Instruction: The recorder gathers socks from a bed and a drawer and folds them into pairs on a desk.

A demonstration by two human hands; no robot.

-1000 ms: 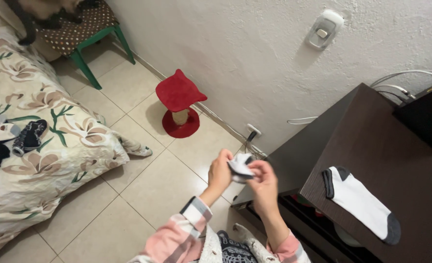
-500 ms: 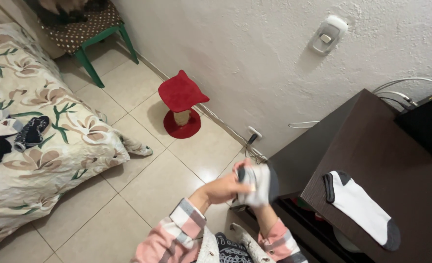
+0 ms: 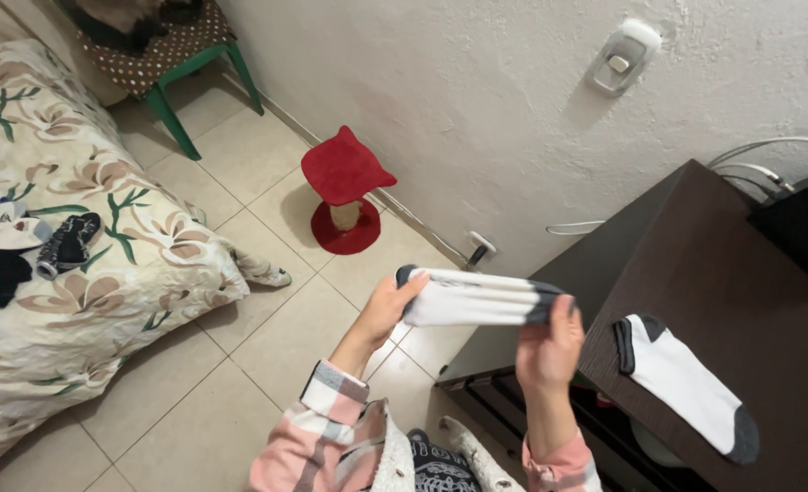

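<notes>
A white sock with dark grey ends [image 3: 477,298] is stretched out flat between both my hands, above the floor beside the dresser. My left hand [image 3: 388,306] pinches its left end. My right hand [image 3: 550,346] holds its right end from below. A matching white sock with black cuff and grey toe [image 3: 682,383] lies on the dark wooden dresser top [image 3: 750,273], just right of my right hand.
A bed with a floral cover [image 3: 85,273] at left carries several small dark and white socks [image 3: 30,251]. A red cat scratcher [image 3: 343,187] stands by the wall. A green-legged chair [image 3: 163,55] is at the back. Cables [image 3: 759,159] trail over the dresser's far edge.
The sock was bunched up between my hands. It has been pulled apart and now lies stretched lengthwise between them, and my hands have moved right toward the dresser.
</notes>
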